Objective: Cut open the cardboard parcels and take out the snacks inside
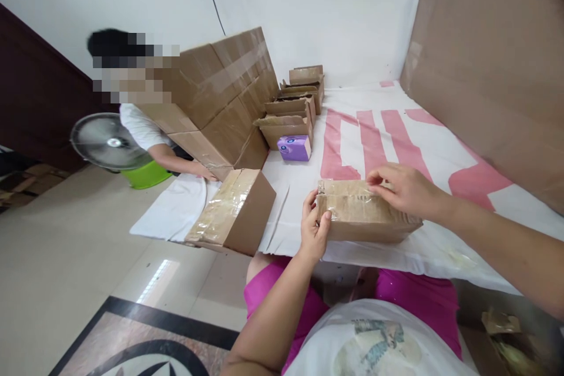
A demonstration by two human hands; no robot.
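Observation:
A small brown cardboard box (pixel 370 226) lies on the table in front of me, with shiny clear tape (pixel 343 191) along its upper side. My left hand (pixel 315 229) grips the box's left end, thumb on the near face and fingers around the far side. Over the top of the box, my right hand (pixel 399 188) is closed in a pinch at the taped seam. Its fingertips partly cover the tape there. To the left, a larger taped cardboard box (pixel 251 217) sits at the table's edge, apart from both hands.
A purple box (pixel 294 148) stands before a row of open cardboard boxes (pixel 286 123). Large stacked cartons (pixel 220 88) rise at the left, where a person's hand (pixel 205 170) rests near their base. A tall cardboard sheet (pixel 489 70) borders the white-and-pink cloth (pixel 396 141). A fan (pixel 112 141) stands beyond.

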